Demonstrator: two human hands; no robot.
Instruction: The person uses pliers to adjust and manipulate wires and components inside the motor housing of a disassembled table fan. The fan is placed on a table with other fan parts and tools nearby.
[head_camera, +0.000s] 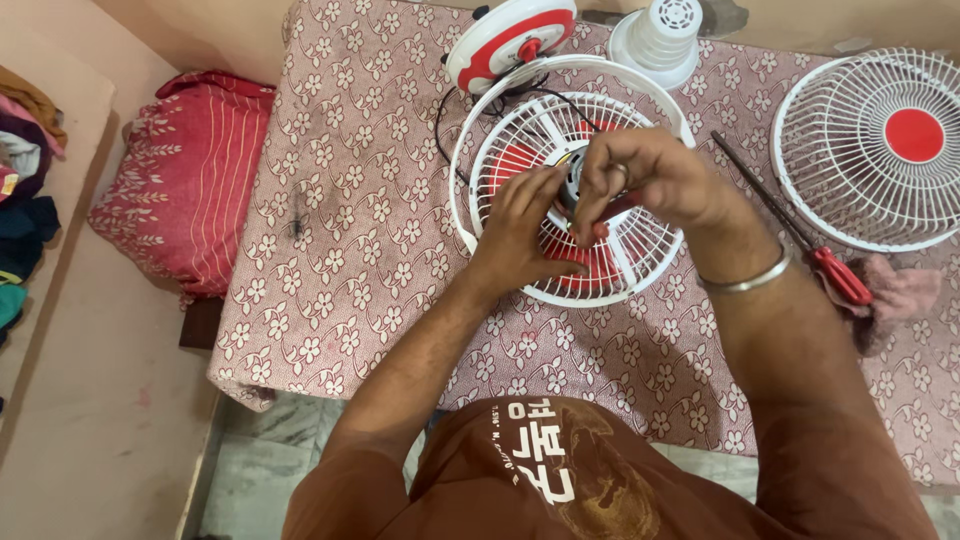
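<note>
Floral cloth (340, 200), white-caged fan (520, 160) — red blades, motor exposed

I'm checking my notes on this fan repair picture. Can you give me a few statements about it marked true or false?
1. Both hands, left hand and right hand, work at the hub of the fan cage. True.
2. The red-handled screwdriver is in the left hand. False: it lies on the floral cloth, right of the fan.
3. A separate front grille lies at far right. True.
4. The fan blades are blue. False: red.
</note>
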